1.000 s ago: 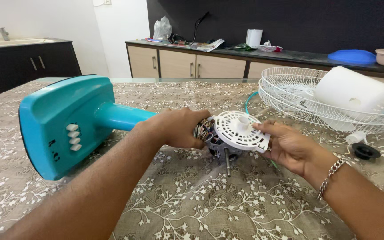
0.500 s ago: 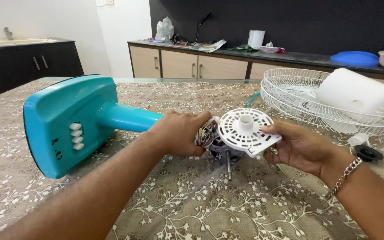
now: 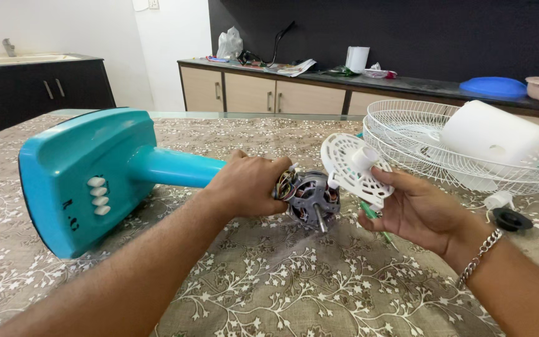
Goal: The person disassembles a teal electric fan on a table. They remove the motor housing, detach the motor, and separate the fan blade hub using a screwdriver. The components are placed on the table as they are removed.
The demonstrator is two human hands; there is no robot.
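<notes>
A teal fan stand (image 3: 88,175) lies on its side on the table, base to the left, neck pointing right. My left hand (image 3: 247,184) grips the neck end beside the bare fan motor (image 3: 310,198), whose copper windings and metal shaft are exposed. My right hand (image 3: 416,209) holds a round white slotted motor cover (image 3: 350,165), lifted off the motor and tilted, just to its right. A green screwdriver tip (image 3: 369,213) shows under that hand.
White wire fan guards (image 3: 407,134) with a white motor housing (image 3: 500,134) resting in them lie at the right. A black round cap (image 3: 510,219) sits near my right wrist. The table carries a floral cloth (image 3: 294,287). Cabinets and a cluttered counter stand behind.
My right hand has pulled the white cover off the motor, lifting and tilting it to the right. The motor's front and shaft are now uncovered. My left hand has stayed on the neck.
</notes>
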